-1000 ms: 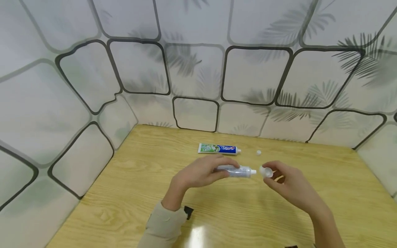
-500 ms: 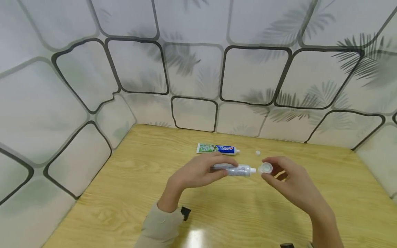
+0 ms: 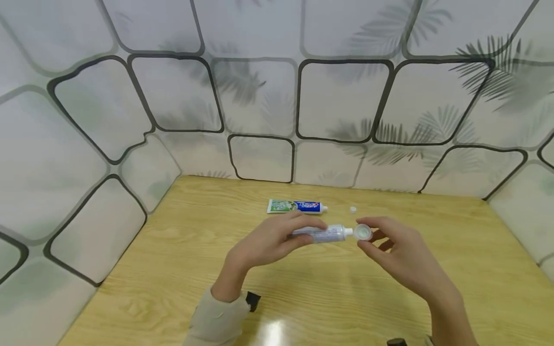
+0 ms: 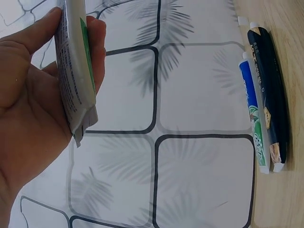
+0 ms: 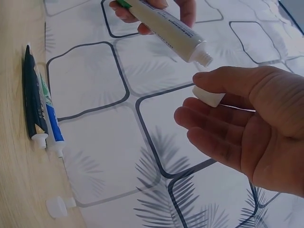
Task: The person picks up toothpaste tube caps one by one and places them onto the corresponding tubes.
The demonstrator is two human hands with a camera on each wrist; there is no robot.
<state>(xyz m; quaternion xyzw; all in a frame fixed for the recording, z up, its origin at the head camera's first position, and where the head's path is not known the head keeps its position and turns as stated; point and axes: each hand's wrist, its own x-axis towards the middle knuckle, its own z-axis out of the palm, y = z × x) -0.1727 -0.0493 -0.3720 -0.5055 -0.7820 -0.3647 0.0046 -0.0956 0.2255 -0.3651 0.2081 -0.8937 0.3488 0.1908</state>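
Note:
My left hand grips a whitish toothpaste tube from above, its bare nozzle pointing right. Between thumb and fingers, my right hand pinches a white screw cap, its hollow side up in the head view. Nozzle and cap are close together; the right wrist view shows a small gap between the tube and the cap. Beyond the hands, a blue and green toothpaste tube lies on the table. Beside it, a black tube shows in the wrist views but is hidden in the head view.
A small loose white cap lies on the wooden table, to the right of the lying tubes. A patterned wall covering rises along the table's back and left edges.
The cap in my right hand has turned so that its hollow faces the head camera. The gap between cap and nozzle has narrowed. The head view has shifted slightly.

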